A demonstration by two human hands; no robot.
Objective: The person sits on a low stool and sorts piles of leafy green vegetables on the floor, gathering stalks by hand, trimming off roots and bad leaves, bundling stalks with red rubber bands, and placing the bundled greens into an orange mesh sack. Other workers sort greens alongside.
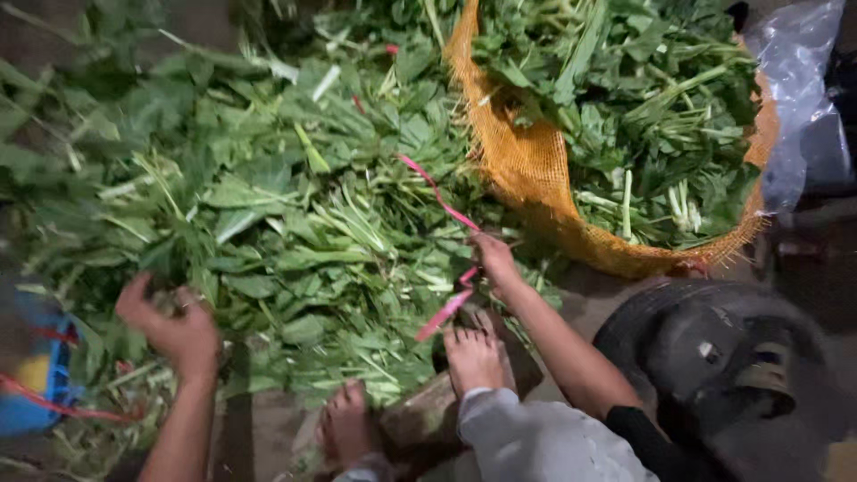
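Greens heaped edge to edge, little bare floor. Orange mesh sack full of leaves. Left hand curled in greens, grip unclear; right hand pinching pink strip.

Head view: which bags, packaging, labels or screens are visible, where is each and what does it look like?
Orange mesh sack: upper right, open, filled with green leafy stalks.
Clear plastic bag: far right edge, crumpled, bluish-translucent.
Blue container: lower left edge, partly cut off, with a yellow patch.
Pink ribbon: centre, thin strip leading to the right hand.
No labels, signs or screens are visible.
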